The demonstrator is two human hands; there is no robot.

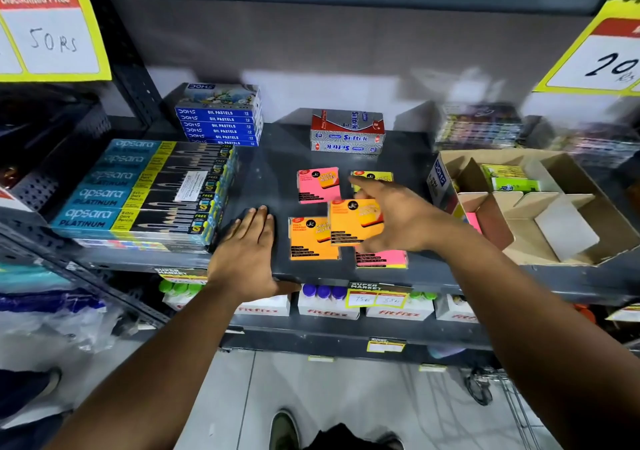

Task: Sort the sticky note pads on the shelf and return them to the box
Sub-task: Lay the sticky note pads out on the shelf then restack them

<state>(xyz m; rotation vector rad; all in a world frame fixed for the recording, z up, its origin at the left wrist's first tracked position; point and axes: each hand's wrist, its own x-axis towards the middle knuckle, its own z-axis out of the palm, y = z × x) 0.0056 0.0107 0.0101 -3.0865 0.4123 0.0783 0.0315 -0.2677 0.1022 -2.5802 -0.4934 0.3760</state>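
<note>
Several sticky note pads lie on the dark shelf. A pink pad and a yellow pad sit at the back. An orange pad and a pink pad lie near the front edge. My right hand holds a second orange pad just above them. My left hand rests flat on the shelf, fingers apart, left of the pads. The cardboard box with dividers stands at the right, with green and yellow pads in a back compartment and a pink pad edge showing.
Apsara pencil packs are stacked at the left. Doms oil pastel boxes and Softek boxes stand at the back. Blurred packs lie behind the box. Fitfizz cartons fill the shelf below.
</note>
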